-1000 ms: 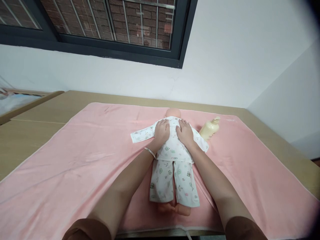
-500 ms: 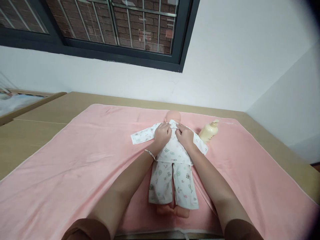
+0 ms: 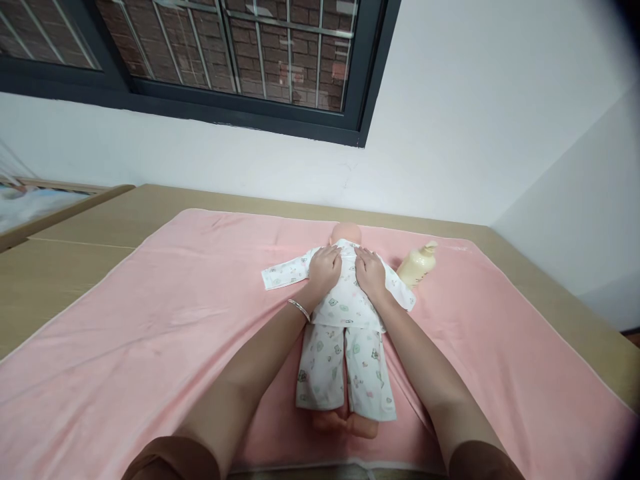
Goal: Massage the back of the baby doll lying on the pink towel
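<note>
A baby doll (image 3: 346, 233) lies stretched out on a pink blanket, its bald head toward the wall and its bare feet toward me. It wears a white printed top (image 3: 345, 303) and matching trousers (image 3: 323, 370). My left hand (image 3: 326, 267) rests on the upper left of the top, fingers laid along the cloth and a bangle on the wrist. Across from it, my right hand (image 3: 370, 270) lies on the upper right, fingers stretched toward the neck. Neither hand grips anything visible. One sleeve extends left, the other slants down to the right.
A cream-coloured bottle with a nozzle top (image 3: 418, 264) lies tilted beside the right sleeve. The pink blanket (image 3: 150, 320) covers much of the wooden surface (image 3: 75, 267). Behind stand a white wall and a dark-framed window (image 3: 250, 110). A raised wooden edge (image 3: 65, 213) runs at far left.
My right hand has shifted slightly right, its fingers flatter on the top, so the gap between my hands is wider. My left hand, the doll and the bottle stay in place.
</note>
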Tool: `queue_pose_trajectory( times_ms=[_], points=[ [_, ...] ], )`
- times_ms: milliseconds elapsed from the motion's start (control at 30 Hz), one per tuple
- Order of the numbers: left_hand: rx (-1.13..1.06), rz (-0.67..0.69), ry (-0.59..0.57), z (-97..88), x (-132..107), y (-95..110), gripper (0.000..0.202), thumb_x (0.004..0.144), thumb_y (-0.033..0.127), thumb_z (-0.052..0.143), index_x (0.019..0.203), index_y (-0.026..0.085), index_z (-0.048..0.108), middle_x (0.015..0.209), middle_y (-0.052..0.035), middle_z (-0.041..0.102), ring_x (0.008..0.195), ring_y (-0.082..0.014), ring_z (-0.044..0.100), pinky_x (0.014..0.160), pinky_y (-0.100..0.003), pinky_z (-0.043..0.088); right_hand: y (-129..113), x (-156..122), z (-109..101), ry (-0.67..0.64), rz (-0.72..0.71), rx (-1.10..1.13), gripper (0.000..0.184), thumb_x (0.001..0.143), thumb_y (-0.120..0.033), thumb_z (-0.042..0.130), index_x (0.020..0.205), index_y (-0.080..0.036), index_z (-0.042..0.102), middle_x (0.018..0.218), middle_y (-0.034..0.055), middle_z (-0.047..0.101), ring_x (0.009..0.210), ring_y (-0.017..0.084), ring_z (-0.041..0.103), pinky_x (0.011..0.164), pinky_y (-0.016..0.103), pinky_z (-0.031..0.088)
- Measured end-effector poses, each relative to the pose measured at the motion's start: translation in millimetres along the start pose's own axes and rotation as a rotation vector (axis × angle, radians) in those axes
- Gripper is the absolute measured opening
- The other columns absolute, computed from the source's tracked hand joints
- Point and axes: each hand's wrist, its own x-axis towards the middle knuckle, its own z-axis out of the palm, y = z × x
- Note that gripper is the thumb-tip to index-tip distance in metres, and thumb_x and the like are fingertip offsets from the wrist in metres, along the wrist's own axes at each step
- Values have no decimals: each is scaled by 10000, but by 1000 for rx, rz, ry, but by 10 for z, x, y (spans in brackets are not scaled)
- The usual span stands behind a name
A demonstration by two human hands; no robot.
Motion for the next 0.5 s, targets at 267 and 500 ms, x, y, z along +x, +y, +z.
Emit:
queue_pose_trajectory(
  times_ms=[267, 500],
  points=[
    [20, -82, 21, 2, 9, 12, 323, 963, 212, 412, 1082, 201, 713, 1172, -59, 723, 1144, -216, 625, 1055, -393, 468, -47, -41, -16, 27, 62, 14, 426, 968, -251, 374, 1299, -213, 640, 1360, 44, 621, 1337, 242, 510, 1176, 439, 334],
    [37, 2, -26, 30, 34, -20, 311, 968, 246, 436, 1148, 200, 687, 1240, -69, 694, 1197, -231, 601, 1089, -427, 428, -17, 32, -6, -51, -54, -68, 469, 987, -267, 334, 1386, -145, 548, 1431, 102, 552, 1366, 285, 466, 1160, 500, 320]
  ],
)
